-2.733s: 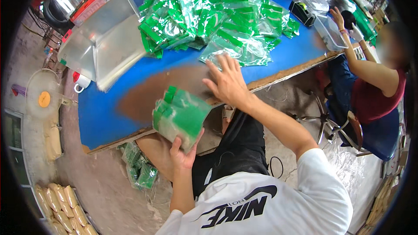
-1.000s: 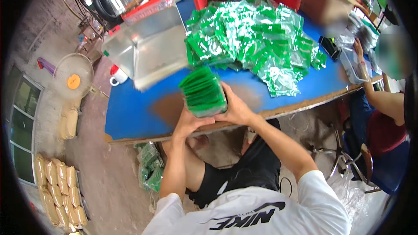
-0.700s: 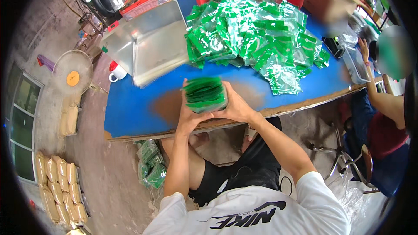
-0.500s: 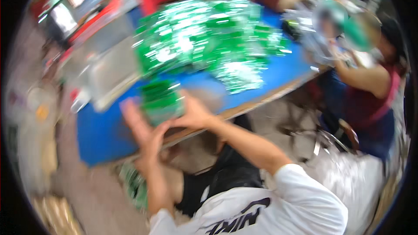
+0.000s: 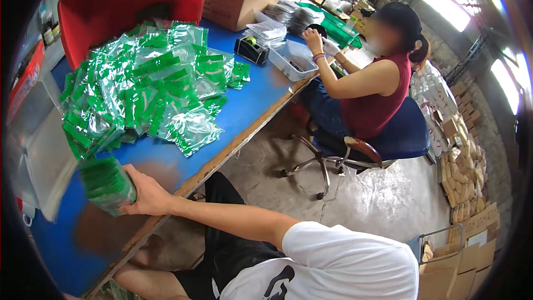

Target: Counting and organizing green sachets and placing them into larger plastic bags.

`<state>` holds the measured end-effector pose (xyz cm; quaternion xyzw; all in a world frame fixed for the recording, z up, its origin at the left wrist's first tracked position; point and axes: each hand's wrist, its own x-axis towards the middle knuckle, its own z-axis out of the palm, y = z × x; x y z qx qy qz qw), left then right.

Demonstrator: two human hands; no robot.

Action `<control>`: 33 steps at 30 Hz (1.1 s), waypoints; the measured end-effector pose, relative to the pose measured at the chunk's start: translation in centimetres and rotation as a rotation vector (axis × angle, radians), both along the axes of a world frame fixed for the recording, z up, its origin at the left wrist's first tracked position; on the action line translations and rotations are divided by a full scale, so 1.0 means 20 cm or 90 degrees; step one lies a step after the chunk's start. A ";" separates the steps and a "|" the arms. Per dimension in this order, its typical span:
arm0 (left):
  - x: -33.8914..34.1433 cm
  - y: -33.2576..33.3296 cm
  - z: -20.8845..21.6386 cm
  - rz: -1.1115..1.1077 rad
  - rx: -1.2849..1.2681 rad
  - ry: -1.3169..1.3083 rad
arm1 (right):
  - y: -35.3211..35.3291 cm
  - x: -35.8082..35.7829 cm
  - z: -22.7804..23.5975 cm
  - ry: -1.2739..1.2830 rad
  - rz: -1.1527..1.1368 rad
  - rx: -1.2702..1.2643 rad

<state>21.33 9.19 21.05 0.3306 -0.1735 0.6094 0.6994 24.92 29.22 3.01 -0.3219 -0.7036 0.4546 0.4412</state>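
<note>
A neat stack of green-and-clear plastic packets is held at the blue table's front left. My right hand is closed on the stack's right side, thumb at the near edge and fingers at the far edge. Just beyond it, a large loose heap of similar shiny packets spreads over the table. My left hand is out of view; only a sliver of skin shows at the lower left rim.
A red bin stands tipped behind the heap on the blue table, beside a cardboard box. At the right, a co-worker sits on a blue wheeled chair near a clear plastic tub. Cartons stand at lower right.
The view has swung to the right, sharpening from blur. Both hands were around the packet stack; now only my right hand holds it, and my left hand has left the view.
</note>
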 end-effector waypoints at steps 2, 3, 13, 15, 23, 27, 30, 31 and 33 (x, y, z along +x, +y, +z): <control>0.08 -0.05 -0.03 0.094 -0.031 -0.142 | 0.00 0.00 0.00 0.000 -0.002 0.003; 0.08 -0.05 -0.03 0.095 -0.032 -0.144 | 0.00 0.01 0.02 0.003 -0.005 0.001; -0.06 0.08 -0.07 0.017 0.051 -0.028 | -0.01 0.02 0.02 0.008 -0.010 -0.010; -0.05 0.15 -0.09 -0.048 0.096 0.019 | -0.01 0.01 0.02 0.007 -0.005 -0.018; -0.24 -0.03 -0.12 -0.168 -0.214 -0.047 | 0.02 0.04 0.02 0.013 -0.016 -0.008; 0.06 0.02 -0.07 0.096 0.058 -0.098 | -0.01 -0.02 0.00 0.009 -0.008 -0.009; 0.03 -0.02 -0.11 0.047 0.045 -0.072 | -0.01 0.00 0.01 0.012 -0.009 -0.013; 0.03 -0.04 -0.10 0.036 -0.013 -0.084 | -0.01 0.01 0.00 0.015 -0.006 -0.015; 0.06 0.01 -0.10 0.037 -0.074 -0.087 | -0.01 -0.01 -0.01 0.007 -0.012 -0.010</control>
